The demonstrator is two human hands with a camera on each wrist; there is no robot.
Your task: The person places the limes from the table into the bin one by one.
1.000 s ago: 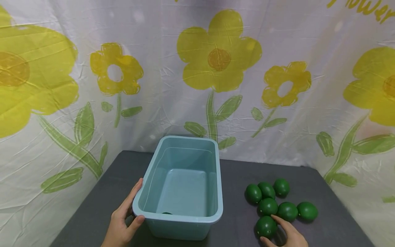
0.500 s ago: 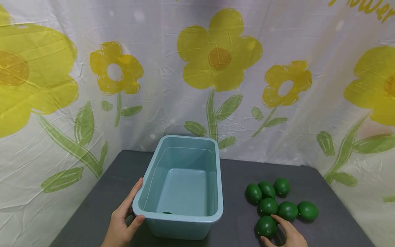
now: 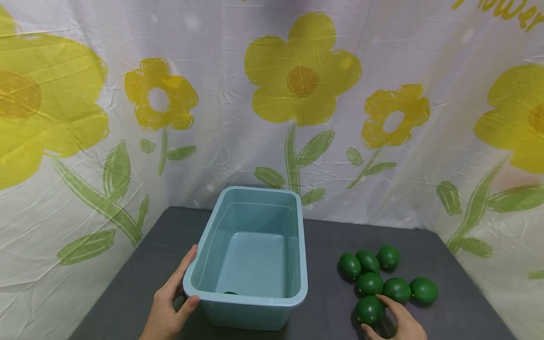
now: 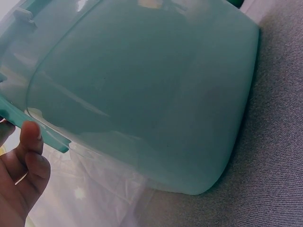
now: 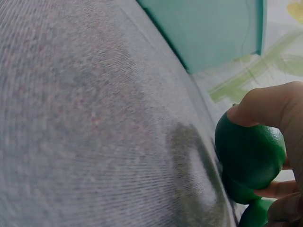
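Note:
A light blue plastic basin (image 3: 255, 300) stands on the dark cloth. At its near left corner my left hand (image 3: 170, 300) grips the rim, fingers along the left side and thumb at the front. In the left wrist view that hand's (image 4: 26, 165) fingers curl at the rim of the basin (image 4: 151, 90). My right hand (image 3: 399, 321) pinches a dark green lime (image 3: 369, 310) between thumb and fingers, nearest the front of a group. The right wrist view shows the thumb on top of this lime (image 5: 248, 149). Inside the basin, a sliver of something green (image 3: 230, 293) shows behind the near rim.
Several more limes lie close together behind and right of the held one, among them a lime (image 3: 369, 284) just behind it and one at the far right (image 3: 423, 290). A white curtain with yellow flowers (image 3: 302, 81) hangs behind the grey tabletop (image 3: 327, 264).
My right hand and its lime have shifted very slightly to the right and up. The left hand, the basin and the other limes stay as they were.

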